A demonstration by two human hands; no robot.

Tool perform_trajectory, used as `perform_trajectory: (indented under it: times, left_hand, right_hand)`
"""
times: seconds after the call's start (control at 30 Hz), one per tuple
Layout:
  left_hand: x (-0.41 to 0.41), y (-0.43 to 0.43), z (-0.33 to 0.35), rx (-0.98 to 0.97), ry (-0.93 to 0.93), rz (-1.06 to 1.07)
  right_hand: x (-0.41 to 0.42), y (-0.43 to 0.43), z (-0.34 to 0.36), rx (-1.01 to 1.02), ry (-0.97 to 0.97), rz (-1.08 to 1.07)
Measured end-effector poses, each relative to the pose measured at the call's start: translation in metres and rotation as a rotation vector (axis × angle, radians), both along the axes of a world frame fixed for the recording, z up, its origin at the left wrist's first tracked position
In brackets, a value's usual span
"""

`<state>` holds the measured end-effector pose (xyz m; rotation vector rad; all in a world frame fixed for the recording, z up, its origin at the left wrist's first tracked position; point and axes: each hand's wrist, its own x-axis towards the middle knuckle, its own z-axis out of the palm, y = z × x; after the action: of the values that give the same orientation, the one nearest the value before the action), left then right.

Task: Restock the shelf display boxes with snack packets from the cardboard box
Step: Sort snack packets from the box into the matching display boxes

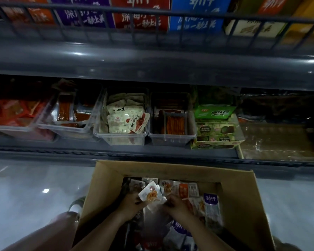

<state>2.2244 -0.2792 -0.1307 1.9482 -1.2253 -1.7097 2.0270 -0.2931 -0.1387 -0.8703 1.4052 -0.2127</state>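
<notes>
An open cardboard box (105,180) stands on the floor below me, filled with mixed snack packets. Both my hands are inside it. My left hand (131,201) and my right hand (175,202) together grip a small stack of white snack packets (151,195) with an orange picture, held just above the box's contents. On the low shelf ahead stands a clear display box (124,138) holding matching white packets, directly beyond the cardboard box.
Other clear bins flank it: red strips at left (71,127) and right (172,136), red packets at far left (13,113). A green carton (216,140) sits further right. The dark shelf edge (152,69) overhangs the bins. My knee (62,225) is left of the box.
</notes>
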Motion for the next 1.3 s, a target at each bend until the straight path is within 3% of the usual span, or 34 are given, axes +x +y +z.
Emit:
perform_trajectory:
  times: [0.3,0.53,0.67,0.8,0.97,1.13,1.3]
  left_hand:
    - [-0.029,-0.035,0.112,-0.052,0.097,-0.098]
    - [-0.034,-0.028,0.238,-0.148,0.224,-0.109]
    - [-0.037,-0.011,0.289,-0.152,0.482,0.069]
    - [-0.053,0.012,0.319,-0.147,0.743,0.261]
    - [-0.065,0.023,0.338,-0.325,0.562,0.224]
    - [-0.047,0.012,0.347,-0.371,0.559,0.305]
    - [-0.034,0.001,0.35,-0.373,0.501,0.237]
  right_hand:
    - [-0.035,-0.011,0.121,-0.028,-0.116,-0.006]
    - [-0.035,-0.007,0.228,-0.214,-0.221,-0.139]
    - [-0.04,0.01,0.283,-0.31,-0.308,-0.364]
    - [-0.04,0.024,0.325,-0.405,-0.437,-0.437]
    - [-0.032,0.031,0.348,-0.474,-0.433,-0.424]
    - [-0.056,0.012,0.361,-0.472,-0.394,-0.597]
    - [-0.075,0.006,0.377,-0.628,-0.221,-0.304]
